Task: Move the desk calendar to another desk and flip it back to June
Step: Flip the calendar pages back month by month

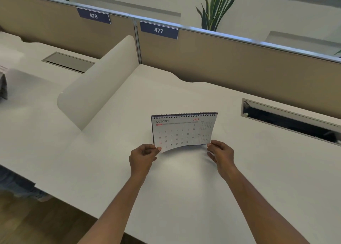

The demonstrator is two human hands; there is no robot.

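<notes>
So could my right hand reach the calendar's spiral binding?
Probably yes: the right hand pinches the calendar by a lower corner, and nothing lies between it and the spiral binding.

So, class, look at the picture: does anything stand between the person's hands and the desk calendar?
Nothing visible does. The left hand and right hand each pinch a lower corner of the October page of the calendar. The open cable slot lies apart, to its right.

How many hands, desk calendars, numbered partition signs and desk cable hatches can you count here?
Hands: 2, left hand, right hand
Calendars: 1, desk calendar
Numbered signs: 2, sign 476, sign 477
Cable hatches: 2, closed hatch, open hatch
Total: 7
</notes>
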